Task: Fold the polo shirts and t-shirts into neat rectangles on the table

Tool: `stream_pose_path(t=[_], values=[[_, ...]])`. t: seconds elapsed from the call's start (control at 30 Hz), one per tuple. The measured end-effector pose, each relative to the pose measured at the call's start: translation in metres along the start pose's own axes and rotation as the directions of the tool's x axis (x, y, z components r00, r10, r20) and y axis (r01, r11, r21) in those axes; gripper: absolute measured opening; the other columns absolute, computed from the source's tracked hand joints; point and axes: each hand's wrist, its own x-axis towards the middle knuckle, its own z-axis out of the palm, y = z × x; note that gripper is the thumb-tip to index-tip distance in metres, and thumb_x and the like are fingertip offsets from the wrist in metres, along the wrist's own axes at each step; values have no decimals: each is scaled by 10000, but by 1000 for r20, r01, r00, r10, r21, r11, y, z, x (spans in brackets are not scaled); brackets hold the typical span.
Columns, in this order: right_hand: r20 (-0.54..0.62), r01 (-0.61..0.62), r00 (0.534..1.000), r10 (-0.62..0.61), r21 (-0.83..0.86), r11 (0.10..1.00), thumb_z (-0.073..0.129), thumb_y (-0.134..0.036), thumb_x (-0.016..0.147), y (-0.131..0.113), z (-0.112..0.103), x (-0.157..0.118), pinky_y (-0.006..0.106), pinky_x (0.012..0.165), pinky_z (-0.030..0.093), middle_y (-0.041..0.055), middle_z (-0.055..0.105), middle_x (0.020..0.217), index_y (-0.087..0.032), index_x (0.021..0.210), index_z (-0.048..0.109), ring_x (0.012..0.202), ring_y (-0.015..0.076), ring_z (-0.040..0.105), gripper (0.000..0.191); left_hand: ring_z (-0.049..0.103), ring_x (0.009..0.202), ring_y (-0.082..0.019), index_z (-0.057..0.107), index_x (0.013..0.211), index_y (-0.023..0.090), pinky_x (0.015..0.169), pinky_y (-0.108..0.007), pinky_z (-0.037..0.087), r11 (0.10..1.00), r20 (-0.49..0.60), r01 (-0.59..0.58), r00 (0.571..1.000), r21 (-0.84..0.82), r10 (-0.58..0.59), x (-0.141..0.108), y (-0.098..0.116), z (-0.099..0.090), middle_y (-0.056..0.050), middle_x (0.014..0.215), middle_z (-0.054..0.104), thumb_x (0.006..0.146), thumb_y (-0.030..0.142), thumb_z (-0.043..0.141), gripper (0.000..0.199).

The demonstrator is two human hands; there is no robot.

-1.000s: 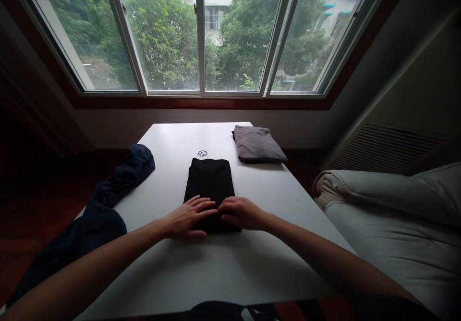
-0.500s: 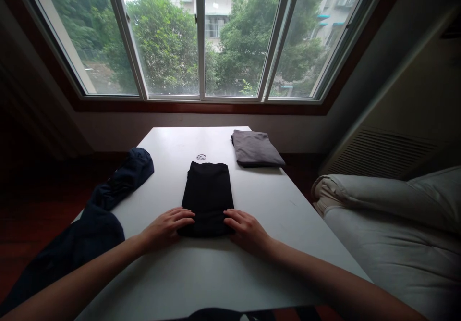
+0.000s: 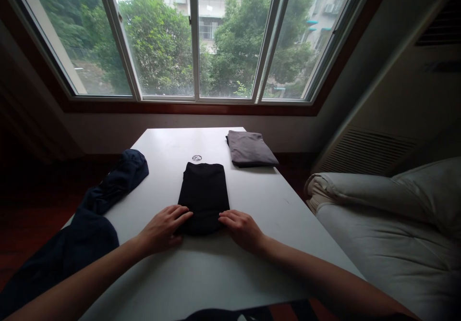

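Note:
A black folded garment (image 3: pixel 203 186) lies as a neat rectangle in the middle of the white table (image 3: pixel 216 273). At its near left corner my left hand (image 3: pixel 167 227) grips the edge, fingers together on top and the thumb low beside it. Opposite, my right hand (image 3: pixel 243 229) has its bent fingers closed on the near right edge; its thumb is hidden. The cloth rests flat on the tabletop between both hands.
A grey folded garment (image 3: pixel 252 149) sits at the table's far right. Dark blue clothing (image 3: pixel 93 229) hangs over the left edge. A small round mark (image 3: pixel 196 158) shows beyond the black cloth. To the right stands a pale sofa (image 3: pixel 382 220); a window (image 3: pixel 162 42) is ahead.
The whole view has shifted slightly, so things appear a little further left. My left thumb shows more beside the black garment, and the fingers of my right hand look more bent.

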Motion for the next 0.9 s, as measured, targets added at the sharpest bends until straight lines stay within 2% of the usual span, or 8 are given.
stream_pose_path(t=[0.1,0.23,0.43,0.53,0.63,0.73,0.8,0.9], values=[[25,-161,987,159,115,980,595,-110,938,-1,-11,13,316,869,565,54,771,1059,-217,1138,721,965,210,731,260,614,1117,-327,511,1438,245,1048,-531,481,993,-55,103,993,57,-100,9,6,9,-130,1245,643,864,273,670,596],[32,-237,971,236,173,956,583,-170,982,2,-26,26,296,842,550,33,774,1025,-240,1139,726,925,198,737,223,662,999,-282,557,1377,239,938,-449,534,991,-18,118,993,61,-117,16,4,8,-110,1112,689,871,131,584,518],[51,-189,982,182,228,955,603,-185,979,11,-41,28,314,878,554,51,772,1076,-232,1156,729,968,211,737,222,700,1070,-253,638,1314,293,899,-365,554,990,39,38,999,-133,-33,16,-19,-30,-60,1210,731,915,161,571,426],[91,-146,988,126,272,951,595,-219,990,10,-58,30,322,854,553,64,776,1036,-218,1137,738,935,219,737,205,730,948,-217,705,1202,270,821,-308,557,973,27,34,999,-228,-29,23,-22,-50,-50,1127,761,971,212,562,278],[161,-150,982,94,382,912,576,-286,1014,5,-91,34,293,767,547,52,770,929,-204,1113,739,808,189,720,208,717,803,-173,728,1117,234,722,-246,531,939,-1,50,999,-339,-53,37,-17,-80,-37,994,771,978,232,586,198],[199,-222,971,133,540,812,587,-372,1018,-2,-136,38,250,672,532,33,733,819,-175,1063,728,711,153,673,246,686,744,-141,729,1088,198,691,-213,516,891,-18,12,1000,-454,-23,53,-5,-125,-32,899,756,984,259,603,174],[191,-252,967,169,611,750,628,-418,996,-3,-168,41,243,654,534,32,713,802,-163,1020,722,708,149,659,273,668,719,-129,734,1071,184,669,-198,514,874,-31,-15,1000,-486,0,65,4,-158,-26,861,742,981,307,625,187],[125,-246,966,225,706,664,718,-476,929,1,-213,49,235,601,526,21,684,765,-170,973,723,678,146,646,309,645,680,-117,745,1015,167,622,-177,503,863,-155,-27,986,-504,-60,88,14,-202,5,774,699,924,371,694,228]])
